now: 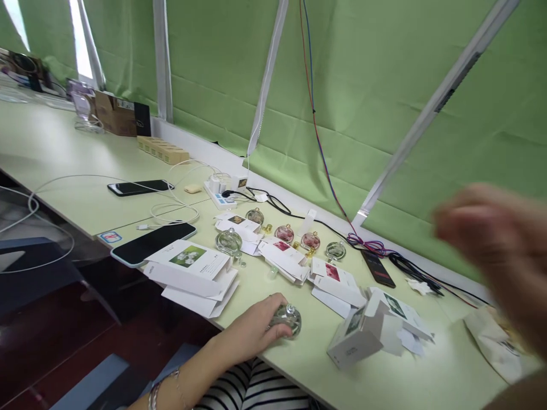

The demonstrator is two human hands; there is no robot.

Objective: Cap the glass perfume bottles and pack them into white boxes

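Observation:
My left hand rests on the table's near edge with its fingers wrapped round a small round clear glass bottle. My right hand is raised close to the camera at the right; it is smeared by motion and its fingers cannot be made out. A small white carton with a green picture lies open on the table between the two hands. Several more round glass bottles and flat white cartons lie spread across the pale green table.
Two dark phones with white cables lie at the left. A white power strip, black cables and another phone sit by the green wall. Brown boxes stand at the far left. A crumpled white bag lies at the right.

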